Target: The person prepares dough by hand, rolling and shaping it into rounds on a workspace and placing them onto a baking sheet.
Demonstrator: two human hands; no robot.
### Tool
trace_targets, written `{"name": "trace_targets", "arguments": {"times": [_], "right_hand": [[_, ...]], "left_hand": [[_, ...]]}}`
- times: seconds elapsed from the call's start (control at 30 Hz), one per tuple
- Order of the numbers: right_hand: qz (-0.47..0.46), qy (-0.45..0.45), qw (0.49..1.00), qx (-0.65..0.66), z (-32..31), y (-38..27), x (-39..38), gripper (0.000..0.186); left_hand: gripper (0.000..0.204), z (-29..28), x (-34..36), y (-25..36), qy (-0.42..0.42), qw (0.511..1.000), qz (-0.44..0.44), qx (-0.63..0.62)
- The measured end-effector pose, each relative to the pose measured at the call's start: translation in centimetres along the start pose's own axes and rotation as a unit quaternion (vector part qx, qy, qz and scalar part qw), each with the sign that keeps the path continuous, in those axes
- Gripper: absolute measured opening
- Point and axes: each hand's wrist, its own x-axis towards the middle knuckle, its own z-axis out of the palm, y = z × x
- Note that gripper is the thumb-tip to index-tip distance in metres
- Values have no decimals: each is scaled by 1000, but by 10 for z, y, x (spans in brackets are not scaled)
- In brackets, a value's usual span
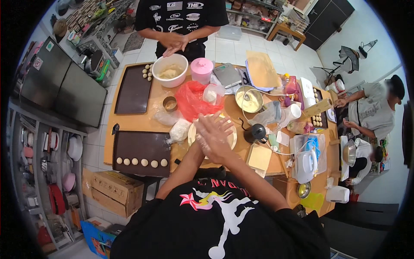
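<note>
Over a pale yellow bowl, my right hand lies across my left hand, palm against palm. Fingers on both are stretched out and crossed, and pale residue clings to the skin. Whatever sits between the palms is hidden. Just left of the bowl is a plastic bag of white flour or dough. A dark baking tray farther left bears a row of several small dough balls along its near edge.
Across the table, a person rubs their hands above a white bowl of dough, beside another tray. A red plastic bag, a steel bowl of yellow mixture, a black kettle and a hand mixer crowd the right.
</note>
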Motion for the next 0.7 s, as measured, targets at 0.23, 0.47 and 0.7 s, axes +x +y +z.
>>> {"name": "trace_targets", "arguments": {"times": [0.23,0.47,0.7], "right_hand": [[16,-58,997,46,-16,-7,14,58],[91,32,994,56,-30,13,30,63],[65,-21,997,20,-19,9,18,80]], "left_hand": [[78,64,-15,34,106,970,-129,-177],[81,75,-5,18,-1,997,-64,-36],[82,49,-7,21,45,988,-110,-96]]}}
